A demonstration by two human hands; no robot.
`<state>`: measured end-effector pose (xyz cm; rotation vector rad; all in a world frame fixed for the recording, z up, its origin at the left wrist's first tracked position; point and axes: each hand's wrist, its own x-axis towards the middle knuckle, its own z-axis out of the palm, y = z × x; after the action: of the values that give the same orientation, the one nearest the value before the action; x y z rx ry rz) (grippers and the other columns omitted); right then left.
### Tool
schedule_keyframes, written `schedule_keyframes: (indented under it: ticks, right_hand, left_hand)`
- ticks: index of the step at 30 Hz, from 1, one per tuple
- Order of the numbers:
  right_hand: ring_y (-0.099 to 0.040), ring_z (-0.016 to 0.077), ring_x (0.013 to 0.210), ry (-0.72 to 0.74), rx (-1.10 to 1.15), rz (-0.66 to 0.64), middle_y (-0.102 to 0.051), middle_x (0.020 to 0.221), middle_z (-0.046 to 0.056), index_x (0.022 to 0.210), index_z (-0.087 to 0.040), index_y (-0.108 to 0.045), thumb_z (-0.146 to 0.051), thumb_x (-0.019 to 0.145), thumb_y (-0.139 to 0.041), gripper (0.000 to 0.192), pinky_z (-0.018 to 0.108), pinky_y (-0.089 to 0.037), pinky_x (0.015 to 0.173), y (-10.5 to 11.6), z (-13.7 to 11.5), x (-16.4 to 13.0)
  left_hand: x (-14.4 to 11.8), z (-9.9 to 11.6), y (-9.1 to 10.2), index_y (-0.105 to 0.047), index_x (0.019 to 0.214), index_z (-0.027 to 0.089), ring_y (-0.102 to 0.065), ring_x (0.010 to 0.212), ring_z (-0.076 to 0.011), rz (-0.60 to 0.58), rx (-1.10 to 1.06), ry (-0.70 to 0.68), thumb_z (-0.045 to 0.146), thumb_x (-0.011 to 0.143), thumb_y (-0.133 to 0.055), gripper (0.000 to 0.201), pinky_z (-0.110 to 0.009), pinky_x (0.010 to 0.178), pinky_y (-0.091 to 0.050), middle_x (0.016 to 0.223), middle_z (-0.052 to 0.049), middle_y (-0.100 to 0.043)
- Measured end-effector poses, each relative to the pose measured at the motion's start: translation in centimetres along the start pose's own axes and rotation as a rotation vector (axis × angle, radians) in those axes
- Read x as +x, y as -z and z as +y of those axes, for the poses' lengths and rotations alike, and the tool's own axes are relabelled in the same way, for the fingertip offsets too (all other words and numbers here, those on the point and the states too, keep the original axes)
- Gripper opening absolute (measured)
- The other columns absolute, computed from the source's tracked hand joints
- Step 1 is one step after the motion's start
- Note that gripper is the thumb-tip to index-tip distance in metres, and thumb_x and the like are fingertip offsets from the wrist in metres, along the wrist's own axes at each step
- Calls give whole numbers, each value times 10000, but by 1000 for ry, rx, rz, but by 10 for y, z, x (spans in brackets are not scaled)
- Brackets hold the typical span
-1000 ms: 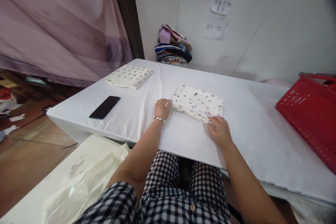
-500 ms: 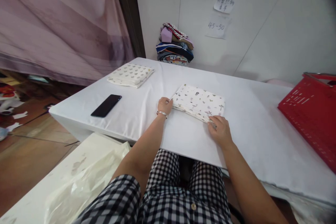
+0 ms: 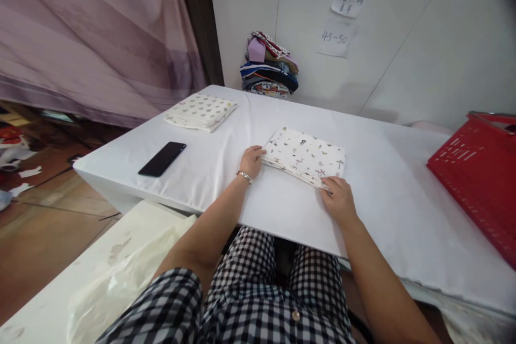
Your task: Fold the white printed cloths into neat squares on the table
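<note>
A folded white cloth with small printed figures (image 3: 307,154) lies flat on the white table (image 3: 395,215) in front of me. My left hand (image 3: 251,160), a bracelet on its wrist, pinches the cloth's near left corner. My right hand (image 3: 339,201) pinches the near right corner, its fingertips at the folded edge. Both forearms rest over the table's front edge.
A second folded patterned cloth (image 3: 200,111) lies at the far left of the table, a black phone (image 3: 162,151) nearer its left edge. A stack of coloured fabrics (image 3: 268,67) sits against the wall. A red plastic basket (image 3: 479,172) stands at the right. A plastic-covered surface (image 3: 121,274) is below left.
Both hands keep their hold on the cloth's near corners; the left hand has shifted slightly forward. The view has drifted a little.
</note>
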<state>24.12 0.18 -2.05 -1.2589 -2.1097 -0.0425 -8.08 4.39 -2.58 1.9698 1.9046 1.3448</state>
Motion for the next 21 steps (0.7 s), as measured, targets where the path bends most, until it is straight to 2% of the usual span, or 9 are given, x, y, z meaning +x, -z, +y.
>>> schedule_keyframes:
  ticks: [4, 9, 16, 18, 21]
  right_hand:
    - [-519, 224, 946, -3, -12, 6, -605, 1029, 54, 1046, -214, -609, -230, 783, -536, 273, 378, -396, 835, 1, -3, 1]
    - [-516, 223, 950, -22, -29, -10, -605, 1035, 56, 1049, -203, -613, -244, 790, -533, 274, 372, -385, 842, 1, -5, 2]
    - [-521, 222, 944, -27, -12, 0, -606, 1032, 57, 1035, -202, -622, -247, 788, -533, 266, 375, -383, 848, 1, -4, 2]
    - [-523, 220, 941, -29, -6, 6, -608, 1026, 55, 1031, -202, -623, -242, 785, -534, 264, 373, -383, 851, 0, -4, 2]
    - [-521, 218, 944, -31, 0, 11, -609, 1022, 53, 1029, -203, -624, -238, 783, -532, 265, 372, -383, 853, 0, -4, 2]
  left_hand:
    - [-6, -2, 12, -631, 1086, 250, -479, 1167, -205, -171, 94, -104, 80, 708, -463, 447, -393, 1015, -406, 1232, -21, -555]
    - [-5, 0, 18, -561, 1194, 255, -521, 1128, -193, -300, 166, -93, 242, 782, -518, 415, -349, 1007, -413, 1241, -20, -551]
    - [-1, -4, 23, -535, 1219, 243, -552, 1078, -152, -361, 161, -150, 217, 842, -430, 392, -291, 983, -422, 1210, -10, -579]
    - [0, -4, 25, -536, 1214, 257, -551, 1076, -157, -368, 241, -187, 200, 864, -394, 382, -306, 954, -437, 1237, -16, -558]
    - [3, 0, 25, -555, 1182, 254, -540, 1086, -207, -357, 416, -258, 221, 873, -414, 341, -369, 898, -449, 1288, -54, -515]
